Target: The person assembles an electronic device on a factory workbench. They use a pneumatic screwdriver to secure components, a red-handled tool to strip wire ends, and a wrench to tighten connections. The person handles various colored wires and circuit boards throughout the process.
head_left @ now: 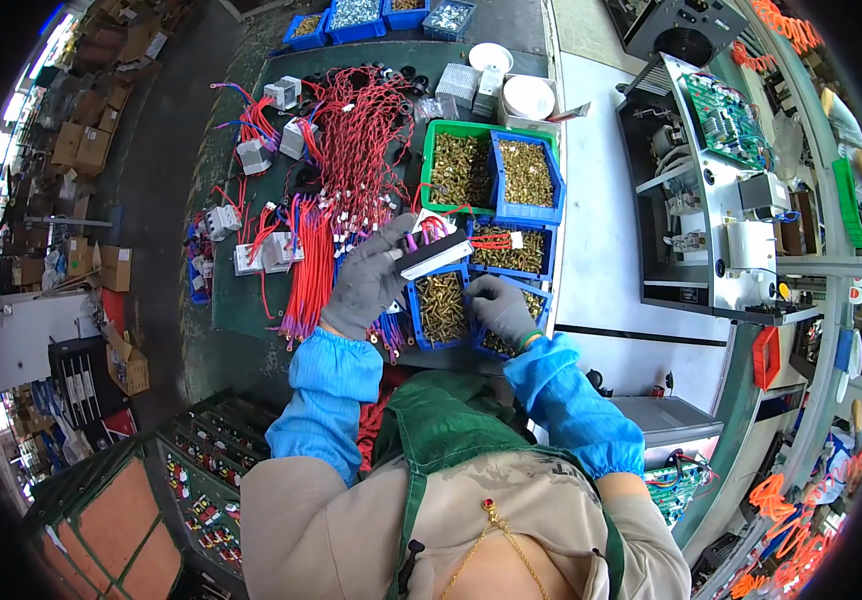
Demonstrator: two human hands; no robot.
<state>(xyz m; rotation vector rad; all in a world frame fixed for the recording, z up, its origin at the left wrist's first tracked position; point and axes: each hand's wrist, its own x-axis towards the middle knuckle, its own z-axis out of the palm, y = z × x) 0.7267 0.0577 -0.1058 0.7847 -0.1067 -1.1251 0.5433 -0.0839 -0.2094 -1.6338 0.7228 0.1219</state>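
Note:
My left hand [369, 278], in a grey glove with a blue sleeve cover, holds a flat black and silver part [433, 255] with short red wires on it, above the bins. My right hand [500, 306], gloved the same way, reaches into a blue bin [415, 318] full of brass screws, its fingers curled over the screws. Whether it grips a screw is hidden. More blue bins [553, 180] and a green bin [429, 160] of brass screws stand just beyond.
Bundles of red wires [356, 140] and grey blocks [254, 155] lie on the green bench at left. White bowls [529, 97] stand at the back. A metal chassis with a green circuit board [723, 120] sits at right. Racks of parts [201, 480] are at lower left.

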